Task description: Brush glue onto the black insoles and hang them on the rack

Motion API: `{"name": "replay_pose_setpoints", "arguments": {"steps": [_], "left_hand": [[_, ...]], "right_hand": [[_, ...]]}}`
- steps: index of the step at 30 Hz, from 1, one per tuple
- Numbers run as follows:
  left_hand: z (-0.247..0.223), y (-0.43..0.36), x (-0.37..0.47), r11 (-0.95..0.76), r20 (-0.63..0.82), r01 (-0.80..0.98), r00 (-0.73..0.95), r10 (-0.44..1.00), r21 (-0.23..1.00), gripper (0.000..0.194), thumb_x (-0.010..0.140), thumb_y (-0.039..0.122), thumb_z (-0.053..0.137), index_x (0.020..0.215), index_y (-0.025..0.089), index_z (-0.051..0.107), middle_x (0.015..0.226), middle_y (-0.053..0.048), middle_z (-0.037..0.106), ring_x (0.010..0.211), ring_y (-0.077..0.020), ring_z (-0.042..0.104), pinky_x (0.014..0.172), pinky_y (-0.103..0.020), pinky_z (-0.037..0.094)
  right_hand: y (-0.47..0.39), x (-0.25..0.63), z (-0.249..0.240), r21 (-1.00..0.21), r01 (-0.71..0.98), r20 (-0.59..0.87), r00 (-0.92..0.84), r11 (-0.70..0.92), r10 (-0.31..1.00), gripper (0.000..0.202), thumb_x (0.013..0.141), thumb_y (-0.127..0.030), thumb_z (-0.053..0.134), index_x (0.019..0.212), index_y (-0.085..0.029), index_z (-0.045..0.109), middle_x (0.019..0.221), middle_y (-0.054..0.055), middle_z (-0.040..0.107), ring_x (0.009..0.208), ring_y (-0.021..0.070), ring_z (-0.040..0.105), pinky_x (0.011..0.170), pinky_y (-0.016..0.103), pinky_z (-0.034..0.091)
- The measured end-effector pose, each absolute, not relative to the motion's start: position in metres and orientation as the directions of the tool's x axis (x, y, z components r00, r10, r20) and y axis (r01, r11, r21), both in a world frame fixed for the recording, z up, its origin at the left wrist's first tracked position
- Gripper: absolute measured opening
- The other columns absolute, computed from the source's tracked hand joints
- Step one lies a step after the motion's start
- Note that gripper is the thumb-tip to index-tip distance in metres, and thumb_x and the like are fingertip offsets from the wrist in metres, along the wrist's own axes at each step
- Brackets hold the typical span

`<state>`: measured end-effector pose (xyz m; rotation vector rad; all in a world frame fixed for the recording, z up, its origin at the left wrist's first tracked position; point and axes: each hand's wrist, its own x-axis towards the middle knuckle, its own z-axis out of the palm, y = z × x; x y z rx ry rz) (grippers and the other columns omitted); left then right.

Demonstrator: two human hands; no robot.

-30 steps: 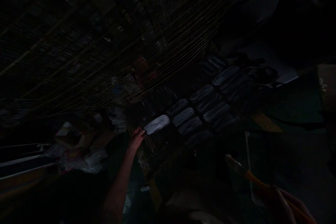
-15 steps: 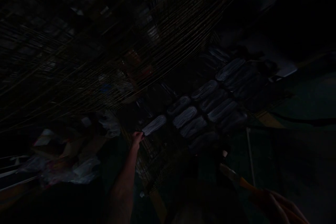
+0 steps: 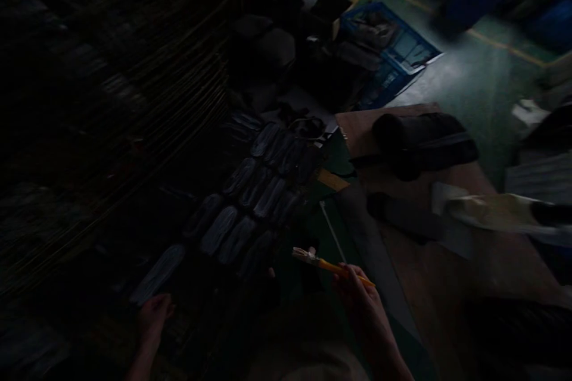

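The picture is very dark. My right hand [image 3: 355,283] is closed round the yellow handle of a brush [image 3: 330,265], its bristle end pointing left. At the lower left, my left hand [image 3: 154,309] has its fingers curled at the near end of a pale, long oval piece [image 3: 161,271]; whether it grips the piece is hard to tell. Several similar dark oval pieces [image 3: 218,230] lie in rows beyond it, some with a whitish sheen.
Thin strands or rods [image 3: 187,83] hang at the upper left. A blue crate [image 3: 388,74] stands on the green floor [image 3: 482,83]. On the right, a brown board [image 3: 429,268] bears dark rolls [image 3: 424,137].
The view has swung to the right, bringing the crate and board into sight. My right hand with the brush shows more fully; my left hand appears lower and further left.
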<state>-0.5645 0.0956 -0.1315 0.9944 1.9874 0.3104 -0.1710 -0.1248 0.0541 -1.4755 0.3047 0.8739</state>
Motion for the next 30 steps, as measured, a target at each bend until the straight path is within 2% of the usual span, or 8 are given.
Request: {"name": "replay_pose_setpoints", "arguments": {"steps": [2, 4, 8, 12, 15, 19, 21, 30], "left_hand": [[-0.125, 0.077, -0.501, 0.589, -0.598, 0.503, -0.165, 0.784, 0.633, 0.046, 0.037, 0.067, 0.067, 0.061, 0.030, 0.052, 0.053, 0.003, 0.058, 0.049, -0.0227, 0.058, 0.051, -0.040, 0.051], [-0.106, 0.053, -0.422, 0.526, -0.644, 0.525, 0.057, 0.763, 0.669, 0.047, 0.038, 0.065, 0.070, 0.065, 0.029, 0.057, 0.059, -0.001, 0.062, 0.053, -0.0247, 0.060, 0.051, -0.039, 0.050], [-0.045, 0.006, -0.255, 0.350, -0.572, 0.469, 0.507, 0.645, 0.811, 0.043, 0.060, 0.060, 0.069, 0.074, 0.021, 0.061, 0.061, -0.001, 0.060, 0.054, -0.0180, 0.057, 0.049, -0.029, 0.045], [0.000, -0.018, -0.126, 0.148, -0.380, 0.358, 0.765, 0.520, 0.922, 0.025, 0.078, 0.043, 0.062, 0.081, 0.019, 0.061, 0.070, -0.001, 0.063, 0.062, -0.0146, 0.058, 0.057, -0.025, 0.045], [0.012, -0.019, -0.062, -0.006, -0.264, 0.311, 0.814, 0.518, 0.950, 0.016, 0.081, 0.035, 0.061, 0.079, 0.019, 0.059, 0.073, -0.001, 0.062, 0.067, -0.0142, 0.058, 0.062, -0.025, 0.044], [0.011, -0.014, -0.019, -0.227, -0.218, 0.402, 0.798, 0.562, 0.887, 0.015, 0.074, 0.025, 0.071, 0.080, 0.019, 0.059, 0.067, 0.002, 0.057, 0.064, -0.0138, 0.054, 0.061, -0.026, 0.039], [0.008, -0.012, -0.012, -0.289, -0.230, 0.451, 0.792, 0.565, 0.844, 0.018, 0.071, 0.020, 0.074, 0.081, 0.019, 0.059, 0.065, 0.003, 0.054, 0.062, -0.0137, 0.052, 0.061, -0.026, 0.037], [-0.008, -0.010, -0.016, -0.295, -0.202, 0.412, 0.814, 0.545, 0.862, 0.017, 0.074, 0.017, 0.073, 0.086, 0.018, 0.062, 0.071, 0.002, 0.057, 0.068, -0.0146, 0.055, 0.065, -0.026, 0.040]], "right_hand": [[-0.138, -0.146, 0.057, -0.755, -0.654, -0.640, 0.718, -0.048, 0.273, 0.034, 0.069, -0.049, 0.079, 0.080, -0.020, 0.063, 0.091, 0.003, 0.070, 0.076, 0.0176, 0.068, 0.070, 0.030, 0.060], [-0.158, -0.118, 0.063, -0.786, -0.618, -0.601, 0.766, 0.003, 0.228, 0.033, 0.069, -0.048, 0.079, 0.079, -0.021, 0.062, 0.089, 0.001, 0.069, 0.074, 0.0164, 0.067, 0.067, 0.028, 0.059], [-0.199, -0.068, 0.082, -0.877, -0.479, -0.479, 0.868, -0.031, 0.135, 0.034, 0.071, -0.044, 0.077, 0.092, -0.021, 0.063, 0.087, 0.002, 0.069, 0.075, 0.0176, 0.067, 0.062, 0.026, 0.057], [-0.223, -0.032, 0.096, -0.950, -0.281, -0.289, 0.956, -0.133, 0.046, 0.032, 0.074, -0.042, 0.076, 0.094, -0.018, 0.066, 0.109, 0.008, 0.067, 0.095, 0.0216, 0.066, 0.078, 0.031, 0.056], [-0.227, -0.016, 0.095, -0.964, -0.161, -0.175, 0.983, -0.209, 0.048, 0.029, 0.076, -0.041, 0.073, 0.091, -0.018, 0.067, 0.112, 0.008, 0.066, 0.097, 0.0220, 0.065, 0.086, 0.035, 0.053], [-0.221, -0.005, 0.084, -0.956, -0.173, -0.210, 0.967, -0.238, 0.141, 0.031, 0.080, -0.042, 0.070, 0.101, -0.019, 0.066, 0.094, 0.006, 0.069, 0.086, 0.0212, 0.067, 0.079, 0.035, 0.053], [-0.217, -0.003, 0.078, -0.958, -0.184, -0.222, 0.961, -0.218, 0.164, 0.031, 0.081, -0.042, 0.069, 0.101, -0.019, 0.066, 0.092, 0.006, 0.069, 0.084, 0.0213, 0.067, 0.077, 0.035, 0.053], [-0.203, 0.003, 0.059, -0.957, -0.193, -0.231, 0.958, -0.217, 0.169, 0.031, 0.082, -0.044, 0.067, 0.098, -0.018, 0.065, 0.091, 0.006, 0.067, 0.082, 0.0205, 0.066, 0.076, 0.035, 0.053]]}}
